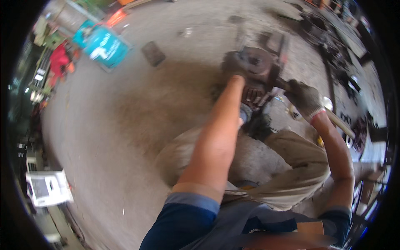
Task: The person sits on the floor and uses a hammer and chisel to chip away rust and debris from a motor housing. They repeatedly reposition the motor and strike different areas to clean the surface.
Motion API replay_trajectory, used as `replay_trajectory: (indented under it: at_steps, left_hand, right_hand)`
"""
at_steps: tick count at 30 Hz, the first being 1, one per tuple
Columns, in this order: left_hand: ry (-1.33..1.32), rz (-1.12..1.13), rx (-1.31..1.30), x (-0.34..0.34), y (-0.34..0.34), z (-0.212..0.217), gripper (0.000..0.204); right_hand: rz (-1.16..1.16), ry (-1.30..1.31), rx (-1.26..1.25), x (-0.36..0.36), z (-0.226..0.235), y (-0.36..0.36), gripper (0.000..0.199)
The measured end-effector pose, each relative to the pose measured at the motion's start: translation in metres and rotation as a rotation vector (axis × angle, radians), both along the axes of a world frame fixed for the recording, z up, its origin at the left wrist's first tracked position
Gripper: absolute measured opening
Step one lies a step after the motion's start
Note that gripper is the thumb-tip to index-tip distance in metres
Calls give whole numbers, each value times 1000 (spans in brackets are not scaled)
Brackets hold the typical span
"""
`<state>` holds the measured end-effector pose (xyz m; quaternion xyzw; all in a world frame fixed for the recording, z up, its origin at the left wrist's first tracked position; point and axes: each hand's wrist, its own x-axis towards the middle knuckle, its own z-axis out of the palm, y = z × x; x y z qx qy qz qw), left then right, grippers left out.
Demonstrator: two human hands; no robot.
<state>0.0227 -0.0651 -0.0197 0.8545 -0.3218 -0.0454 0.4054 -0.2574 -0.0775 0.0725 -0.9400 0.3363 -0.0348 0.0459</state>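
Observation:
A rusty brown cast-metal machine part (259,62), with a round raised top and a ribbed lower section, sits on the floor in front of me. My left hand (234,64), in a dark work glove, is at its left side. Blur hides those fingers and anything they may hold. To the right of the part, my right hand (304,98) wears a grey-brown glove and is closed around a hammer (339,123). Its pale handle sticks out toward the lower right. The dark hammer head lies close to the part's right side; contact is unclear.
A teal gas cylinder (107,46) and a flat dark block (153,53) are at the far left. At the near left sits a white boxy appliance (48,188). Dark metal scrap (323,37) lines the right side. My bent leg (291,166) is close to the part.

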Motion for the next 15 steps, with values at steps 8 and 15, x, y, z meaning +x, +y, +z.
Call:
replay_trajectory:
  at_steps: [8, 15]
  left_hand:
    - [-222, 79, 69, -1, 1, -5, 52]
    - [-232, 52, 58, -1, 5, -4, 53]
  right_hand:
    - [-24, -336, -69, 8, 44, 10, 36]
    - [-58, -179, 2, 5, 28, 18, 35]
